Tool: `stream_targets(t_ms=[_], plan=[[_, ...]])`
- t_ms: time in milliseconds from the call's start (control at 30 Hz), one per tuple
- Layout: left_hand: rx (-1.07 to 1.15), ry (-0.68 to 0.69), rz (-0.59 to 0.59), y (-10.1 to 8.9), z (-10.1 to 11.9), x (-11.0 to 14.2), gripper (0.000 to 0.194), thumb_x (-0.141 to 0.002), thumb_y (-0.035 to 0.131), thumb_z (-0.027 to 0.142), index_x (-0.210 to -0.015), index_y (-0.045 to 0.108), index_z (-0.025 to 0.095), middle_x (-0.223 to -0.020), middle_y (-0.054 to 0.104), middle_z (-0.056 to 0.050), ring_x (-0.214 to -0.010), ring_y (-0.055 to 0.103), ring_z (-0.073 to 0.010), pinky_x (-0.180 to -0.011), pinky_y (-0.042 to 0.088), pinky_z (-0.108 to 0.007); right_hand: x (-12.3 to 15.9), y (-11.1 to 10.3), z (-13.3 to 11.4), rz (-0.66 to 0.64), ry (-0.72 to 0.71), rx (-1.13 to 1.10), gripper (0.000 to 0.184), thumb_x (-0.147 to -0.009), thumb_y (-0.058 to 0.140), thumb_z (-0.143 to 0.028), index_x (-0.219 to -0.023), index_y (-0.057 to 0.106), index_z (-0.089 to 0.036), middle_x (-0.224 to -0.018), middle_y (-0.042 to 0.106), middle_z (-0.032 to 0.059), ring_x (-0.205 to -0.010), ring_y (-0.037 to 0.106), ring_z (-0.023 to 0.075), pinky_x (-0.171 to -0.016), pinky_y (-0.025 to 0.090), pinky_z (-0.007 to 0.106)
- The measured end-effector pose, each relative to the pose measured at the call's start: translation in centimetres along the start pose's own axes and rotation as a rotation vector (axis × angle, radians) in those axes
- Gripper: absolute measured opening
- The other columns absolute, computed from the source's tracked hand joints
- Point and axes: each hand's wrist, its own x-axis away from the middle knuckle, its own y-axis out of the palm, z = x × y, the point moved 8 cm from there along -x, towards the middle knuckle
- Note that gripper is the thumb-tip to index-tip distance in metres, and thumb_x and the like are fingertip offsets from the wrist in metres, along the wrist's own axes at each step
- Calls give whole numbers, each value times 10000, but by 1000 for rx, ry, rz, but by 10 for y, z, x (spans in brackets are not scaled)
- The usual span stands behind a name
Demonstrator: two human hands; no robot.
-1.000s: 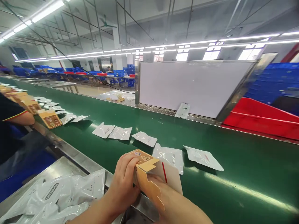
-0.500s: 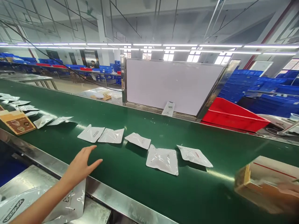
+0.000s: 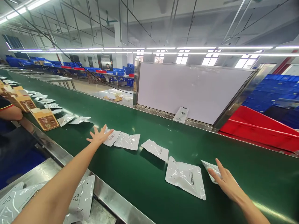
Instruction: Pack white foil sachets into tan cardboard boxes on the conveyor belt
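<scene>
"How do the fingers (image 3: 220, 165) stand?"

"On the left hand (image 3: 99, 136), spread wide and gripping nothing that I can see, at the edge of a glossy pouch (image 3: 113, 138); contact is unclear. On the right hand (image 3: 225, 180), thumb and forefinger are parted at the end pouch (image 3: 213, 167), a pointed wedge of white film partly covered by the hand; I can't tell whether it is gripped."

"And between them?"

"Three pouches (image 3: 127, 142), white, roughly square, creased and shiny, all on the smooth green belt (image 3: 130, 174)."

"Near side?"

"A steel counter (image 3: 45, 170) with a heap of slick pouches (image 3: 85, 193), partly behind the left forearm (image 3: 71, 174). Farther left on the belt, a tan-and-brown cardboard box (image 3: 46, 119)."
</scene>
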Motion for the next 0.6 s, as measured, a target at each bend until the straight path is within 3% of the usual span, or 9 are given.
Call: stream_targets(t_ms=[100,167,300,400,500,600], plan=[[6,12,-60,23,21,1,950,-658,249,875,-1443,236,342,-1513,147,-190,-1350,115,-520,-983,116,-728,-8,34,-10,-170,-2,-94,948,-725,240,-816,-1450,301,-209,-1253,524,143,-1211,457,335,-1026,353,525],[4,84,-88,40,42,13,949,-640,300,878,-1430,271,353,-1512,174,-167,-1353,135,-501,-1012,113,-698,0,44,-30,-194,-30,-99,963,-717,229,-845,-1471,234,-244,-1345,438,143,-1270,390,330,-1044,327,521],[13,291,-156,72,92,56,1020,-558,472,864,-1431,223,398,-1553,36,-104,-1386,55,-452,-1016,131,-693,40,61,-97,-163,-206,36,954,-688,380,-841,-1470,189,-329,-1505,127,117,-1345,224,381,-978,365,574],[30,422,-239,92,121,89,1125,-447,640,797,-1422,224,421,-1553,-5,-115,-1382,-5,-473,-993,68,-733,66,72,-150,-97,-418,138,874,-728,478,-752,-1460,178,-382,-1525,41,45,-1348,196,391,-965,369,581],[76,499,-314,106,140,113,1140,-398,702,745,-1405,323,368,-1548,11,-135,-1358,-52,-522,-1034,-16,-690,66,78,-179,-50,-500,140,875,-751,512,-694,-1471,145,-358,-1526,-7,56,-1324,253,383,-940,409,540],[174,558,-357,112,157,134,1053,-426,749,624,-1377,389,351,-1537,104,-114,-1368,20,-501,-1095,48,-606,46,88,-193,-65,-544,144,915,-714,566,-667,-1470,166,-340,-1516,16,104,-1280,309,417,-850,457,545]])
